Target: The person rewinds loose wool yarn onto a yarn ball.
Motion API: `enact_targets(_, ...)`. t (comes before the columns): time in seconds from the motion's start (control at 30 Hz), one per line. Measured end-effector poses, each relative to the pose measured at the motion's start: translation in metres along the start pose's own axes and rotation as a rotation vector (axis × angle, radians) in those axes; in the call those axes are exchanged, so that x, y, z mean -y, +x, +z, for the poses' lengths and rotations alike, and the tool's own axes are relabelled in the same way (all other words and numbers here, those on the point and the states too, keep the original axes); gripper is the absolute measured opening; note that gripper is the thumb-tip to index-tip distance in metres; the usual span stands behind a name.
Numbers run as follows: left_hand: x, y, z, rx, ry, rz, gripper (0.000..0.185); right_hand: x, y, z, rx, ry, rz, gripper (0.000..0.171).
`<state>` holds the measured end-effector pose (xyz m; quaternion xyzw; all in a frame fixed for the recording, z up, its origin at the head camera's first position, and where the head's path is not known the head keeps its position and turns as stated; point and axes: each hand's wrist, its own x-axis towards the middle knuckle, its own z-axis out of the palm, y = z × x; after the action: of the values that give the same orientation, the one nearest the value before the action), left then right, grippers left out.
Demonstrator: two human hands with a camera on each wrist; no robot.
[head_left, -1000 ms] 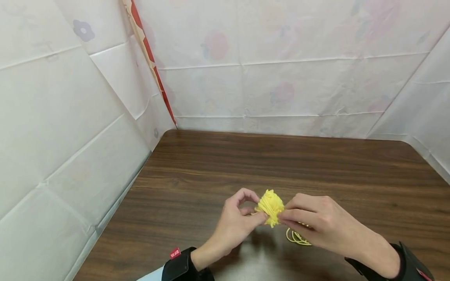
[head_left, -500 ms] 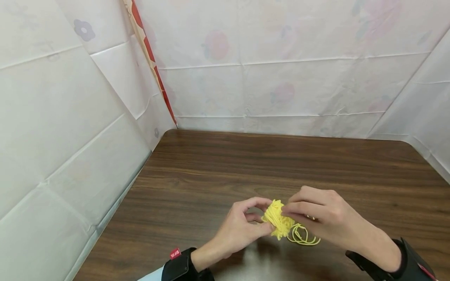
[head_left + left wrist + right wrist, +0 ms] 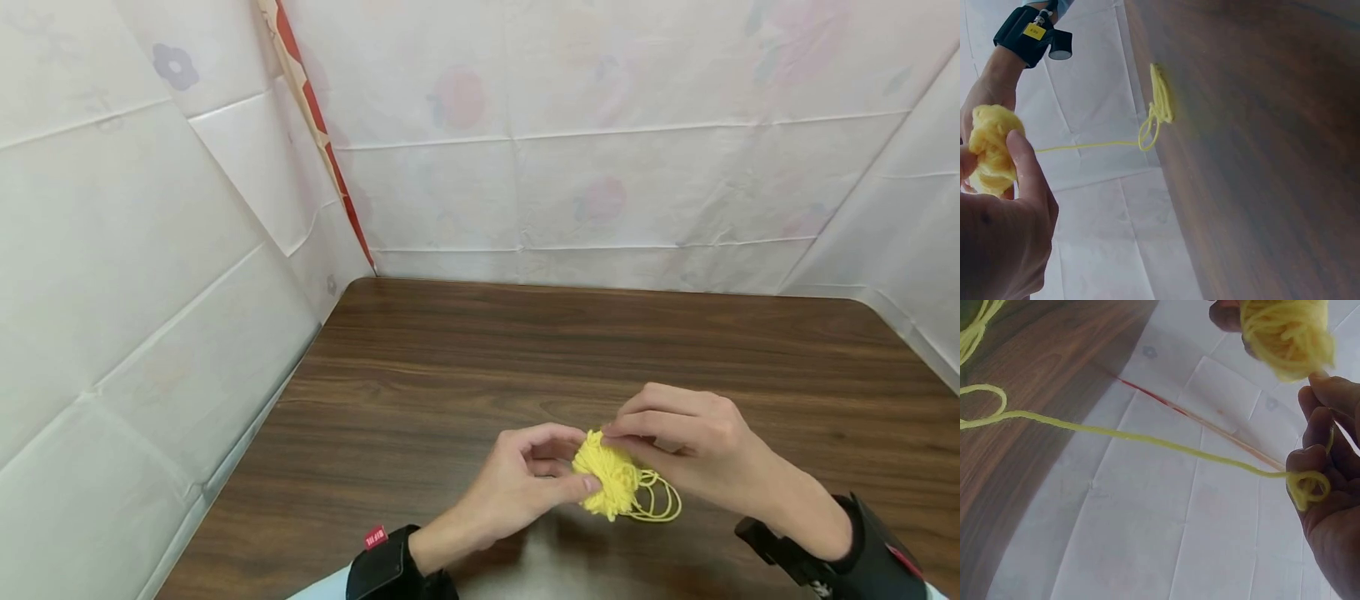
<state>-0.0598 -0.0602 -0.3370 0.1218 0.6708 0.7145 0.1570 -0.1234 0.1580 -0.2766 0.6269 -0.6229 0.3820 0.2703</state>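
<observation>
A small ball of yellow yarn [image 3: 609, 477] is held above the table by my left hand [image 3: 517, 479], thumb on the near side and fingers behind. My right hand [image 3: 693, 442] is at the ball's upper right, its fingertips close against it. In the right wrist view, curled fingers of the right hand [image 3: 1335, 481] grip a yarn strand [image 3: 1160, 445] with a small loop at the palm. That strand runs down to loose yarn coils [image 3: 1161, 94] on the table. The left wrist view shows the thumb [image 3: 1025, 162] pressed on the ball.
The brown wood-grain table [image 3: 465, 350] has rounded far corners. White patterned sheets [image 3: 637, 167] hang behind it and along both sides. A red and beige strip [image 3: 318, 125] runs down the back left corner. Dark straps [image 3: 386, 571] wrap both wrists.
The ball and left hand have shifted right and slightly nearer, and the ball has turned. My right hand has risen a little, leaving the loose coils more visible.
</observation>
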Motion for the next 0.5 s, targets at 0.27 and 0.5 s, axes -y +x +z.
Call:
enact_targets(0.27,-0.002,0.002,0.0,0.041,0.002,0.007,0.039,-0.021,-0.006,-0.005,-0.015,0.007,0.135,0.018)
enact_targets(0.5,-0.002,0.004,-0.003,0.099,-0.16,0.107,0.043,-0.039,-0.017,-0.008,-0.022,0.03,0.338,0.014)
